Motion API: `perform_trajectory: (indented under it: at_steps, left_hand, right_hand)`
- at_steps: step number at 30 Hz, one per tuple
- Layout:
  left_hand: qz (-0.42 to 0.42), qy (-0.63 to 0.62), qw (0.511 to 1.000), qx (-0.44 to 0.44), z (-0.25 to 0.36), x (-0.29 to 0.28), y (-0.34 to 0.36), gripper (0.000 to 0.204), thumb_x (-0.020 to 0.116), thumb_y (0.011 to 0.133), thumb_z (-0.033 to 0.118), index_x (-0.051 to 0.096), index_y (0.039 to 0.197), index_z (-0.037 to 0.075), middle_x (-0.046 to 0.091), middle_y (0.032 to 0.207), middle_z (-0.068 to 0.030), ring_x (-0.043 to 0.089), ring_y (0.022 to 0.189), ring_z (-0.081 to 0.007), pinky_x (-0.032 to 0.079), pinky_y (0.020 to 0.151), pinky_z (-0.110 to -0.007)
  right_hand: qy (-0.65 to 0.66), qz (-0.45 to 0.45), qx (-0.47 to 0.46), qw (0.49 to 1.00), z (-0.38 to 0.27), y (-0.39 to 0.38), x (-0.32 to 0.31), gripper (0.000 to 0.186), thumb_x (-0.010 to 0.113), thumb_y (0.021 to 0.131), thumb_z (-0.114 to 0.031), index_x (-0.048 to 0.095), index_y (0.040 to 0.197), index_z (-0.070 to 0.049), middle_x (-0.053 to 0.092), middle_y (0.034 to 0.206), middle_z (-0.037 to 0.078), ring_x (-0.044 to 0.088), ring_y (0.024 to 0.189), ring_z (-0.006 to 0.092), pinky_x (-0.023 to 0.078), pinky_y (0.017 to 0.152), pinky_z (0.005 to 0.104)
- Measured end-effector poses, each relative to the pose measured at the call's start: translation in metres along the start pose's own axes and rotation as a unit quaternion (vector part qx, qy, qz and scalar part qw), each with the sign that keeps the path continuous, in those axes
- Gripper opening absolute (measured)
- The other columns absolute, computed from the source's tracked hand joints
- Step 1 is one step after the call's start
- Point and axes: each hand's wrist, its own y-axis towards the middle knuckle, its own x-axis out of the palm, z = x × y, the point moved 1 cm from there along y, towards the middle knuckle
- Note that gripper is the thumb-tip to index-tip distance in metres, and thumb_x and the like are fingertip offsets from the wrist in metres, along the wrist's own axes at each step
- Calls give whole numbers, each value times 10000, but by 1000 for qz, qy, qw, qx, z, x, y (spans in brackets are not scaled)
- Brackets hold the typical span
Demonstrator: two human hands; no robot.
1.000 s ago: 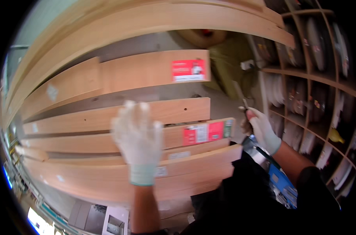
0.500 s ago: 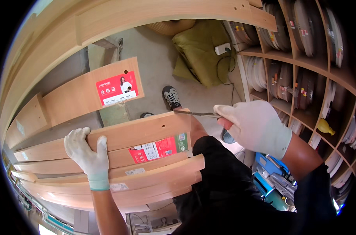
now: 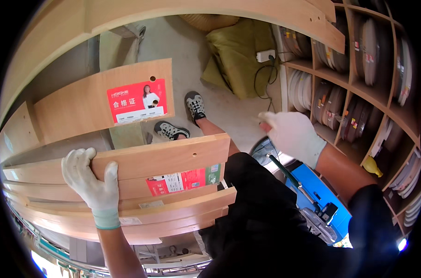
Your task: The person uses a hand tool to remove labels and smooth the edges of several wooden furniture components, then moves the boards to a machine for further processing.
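In the head view, looking down, my left grip [image 3: 92,183] lies over a pale wooden board [image 3: 166,158], left of its middle. The fingers sit together over the far edge and the thumb stands apart from them against the wood; how firmly they press does not show. My right grip [image 3: 296,134] is raised beyond the board's right end, apart from it, fingers bunched; I cannot tell whether they pinch anything.

To brace this board well, I judge, the left palm wants even pressure, with fingers and thumb well back from the right end, and the right wrist loose and clear of the corner.

Hard to make out: a reddish tip shows at my right fingertips, too blurred to name. My left hand covers part of the board. Just nearer me, the neighbouring board with a red, white and green label [image 3: 185,180] is partly hidden by it. Whatever carries the boards is out of sight, and their left ends bend away into the dark rim.
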Motion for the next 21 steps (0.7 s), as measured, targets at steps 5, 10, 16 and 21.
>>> perform_trajectory:
  at_steps: [5,10,16,21]
  left_hand:
    - [13,30,999,-15,10,6,21,396,734,861,277,623,1158,40,605,1195,-170,522,1197,-395,362,1092,-529]
    - [94,12,995,-1,29,8,53,397,755,888,335,640,1134,44,631,1127,-130,561,1128,-352,407,1026,-499]
    - [96,20,995,6,26,15,50,411,699,951,392,663,1153,36,669,1177,-136,596,1153,-328,425,1035,-453]
    - [128,16,992,10,20,16,49,427,713,934,410,666,1148,43,676,1169,-124,603,1148,-325,432,1027,-450]
  right_hand:
    - [260,124,68,955,8,-16,2,337,527,967,-82,657,1275,-46,714,920,195,711,803,290,541,700,398]
    - [160,155,-99,970,-10,-81,-42,306,584,971,-86,670,1249,6,730,983,173,697,758,277,556,724,363]
    - [-139,108,7,984,-57,-66,-54,353,624,996,-268,657,1314,-120,660,831,143,685,767,347,531,670,449]
    - [-166,131,8,977,-63,-57,-51,359,604,1011,-265,631,1349,-150,657,834,144,673,749,355,528,670,455]
